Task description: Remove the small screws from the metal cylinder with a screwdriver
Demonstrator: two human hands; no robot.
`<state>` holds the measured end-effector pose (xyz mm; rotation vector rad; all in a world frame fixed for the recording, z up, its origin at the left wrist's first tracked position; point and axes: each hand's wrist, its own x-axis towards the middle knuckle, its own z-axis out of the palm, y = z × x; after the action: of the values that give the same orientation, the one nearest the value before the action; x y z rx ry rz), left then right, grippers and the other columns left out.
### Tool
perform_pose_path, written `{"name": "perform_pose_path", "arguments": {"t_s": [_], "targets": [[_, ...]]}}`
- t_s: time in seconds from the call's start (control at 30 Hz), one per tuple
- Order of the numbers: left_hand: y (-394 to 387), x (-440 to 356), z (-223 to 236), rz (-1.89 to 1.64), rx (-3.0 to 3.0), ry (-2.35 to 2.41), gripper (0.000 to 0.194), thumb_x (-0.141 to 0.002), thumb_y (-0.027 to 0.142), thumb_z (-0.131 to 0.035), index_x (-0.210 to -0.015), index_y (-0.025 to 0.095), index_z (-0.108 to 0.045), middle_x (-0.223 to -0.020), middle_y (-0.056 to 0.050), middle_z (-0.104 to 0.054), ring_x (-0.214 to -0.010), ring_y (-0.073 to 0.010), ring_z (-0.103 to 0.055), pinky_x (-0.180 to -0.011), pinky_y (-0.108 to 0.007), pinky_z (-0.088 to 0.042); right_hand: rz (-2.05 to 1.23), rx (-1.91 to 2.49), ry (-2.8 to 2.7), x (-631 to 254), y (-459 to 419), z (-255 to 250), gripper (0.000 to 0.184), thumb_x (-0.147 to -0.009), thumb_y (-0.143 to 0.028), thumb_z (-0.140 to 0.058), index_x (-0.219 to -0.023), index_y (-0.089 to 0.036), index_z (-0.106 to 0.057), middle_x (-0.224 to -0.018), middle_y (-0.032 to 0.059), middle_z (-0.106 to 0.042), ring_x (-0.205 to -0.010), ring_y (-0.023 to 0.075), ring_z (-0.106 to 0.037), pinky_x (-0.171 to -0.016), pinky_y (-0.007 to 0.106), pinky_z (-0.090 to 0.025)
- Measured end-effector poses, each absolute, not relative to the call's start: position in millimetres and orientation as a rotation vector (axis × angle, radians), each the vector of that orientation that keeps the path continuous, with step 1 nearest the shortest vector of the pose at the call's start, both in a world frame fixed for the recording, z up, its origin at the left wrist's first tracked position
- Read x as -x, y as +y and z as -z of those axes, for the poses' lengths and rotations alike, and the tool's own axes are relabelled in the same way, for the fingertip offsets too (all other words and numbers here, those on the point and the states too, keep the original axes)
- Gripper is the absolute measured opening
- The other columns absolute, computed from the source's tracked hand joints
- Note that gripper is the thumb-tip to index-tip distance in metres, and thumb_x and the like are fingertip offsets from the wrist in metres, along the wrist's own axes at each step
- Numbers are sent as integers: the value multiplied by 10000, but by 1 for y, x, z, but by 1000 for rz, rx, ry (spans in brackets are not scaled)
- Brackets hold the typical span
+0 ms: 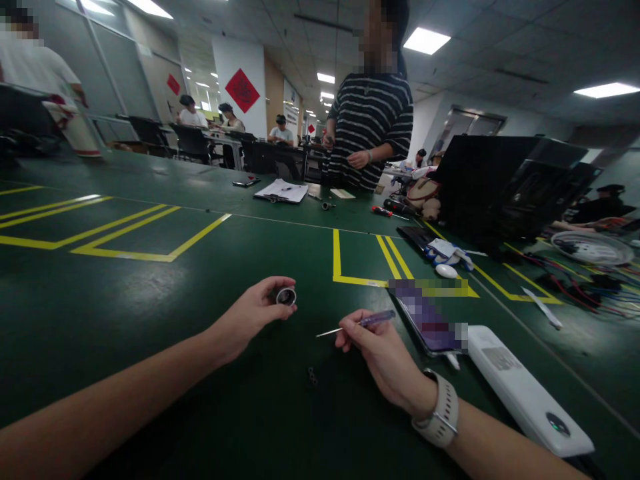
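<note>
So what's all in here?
Table: one, green, foreground
Tape: several strips, yellow, tabletop
Round part: one, silvery, centre
Screwdriver: one, purple, centre
Tiny parts: few, dark, lower centre
Phone: one, purple, right
Oblong device: one, white, lower right
Papers: some, white, far side
Second driver: one, red, far side
Box: one, black, upper right
Cables: several, mixed, far right
Standing person: one, striped top, across table
Background people: several, mostly pale tops, back
Wristband: one, pale, lower right
Left hand: one, bare, holding round part
Right hand: one, bare, holding screwdriver

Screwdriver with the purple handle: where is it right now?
In the head view, the screwdriver is in the right hand, left of the phone, tip pointing toward the left hand's side.
</note>
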<state>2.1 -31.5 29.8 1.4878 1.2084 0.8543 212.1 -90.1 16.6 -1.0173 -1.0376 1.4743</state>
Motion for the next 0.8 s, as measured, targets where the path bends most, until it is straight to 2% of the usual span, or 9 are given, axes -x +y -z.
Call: {"name": "perform_pose_path", "arguments": {"t_s": [0.1, 0.2, 0.57, 0.8], "targets": [[-36, -8, -25, -847, -1453, 1140, 413, -746, 124, -533, -1152, 164, -471, -1156, -102, -579, -981, -214, -622, -812, -349, -518, -1457, 1027, -1057, -211, -91, -9, 253, -789, -396, -612, -695, -166, -566, -540, -23, -569, -530, 103, -504, -551, 239, -377], [-37, -12, -24, -849, -1471, 1102, 406, -754, 115, -557, -1146, 190, -480, -1163, -77, -593, -1045, -215, -598, -874, -360, -507, -1449, 1043, -1140, -211, -94, -6, 296, -800, -443, -583, -685, -171, -559, -510, -33, -548, -495, 100, -495, -523, 235, -361], [-33, -6, -19, -874, -1471, 1056, 370, -749, 179, -626, -1104, 219, -533, -1135, -23, -625, -1051, -185, -585, -946, -356, -462, -1417, 1111, -1445, -209, -100, -8, 270, -843, -430, -524, -731, -184, -541, -574, -26, -550, -557, 113, -502, -574, 248, -380], [-36, -7, -23, -886, -1413, 1055, 364, -742, 166, -615, -1100, 203, -564, -1105, -30, -650, -1058, -184, -578, -962, -357, -438, -1108, 1284, -1684, -203, -109, -16, 304, -850, -425, -506, -660, -192, -551, -601, -17, -525, -559, 117, -473, -532, 250, -346]]}}
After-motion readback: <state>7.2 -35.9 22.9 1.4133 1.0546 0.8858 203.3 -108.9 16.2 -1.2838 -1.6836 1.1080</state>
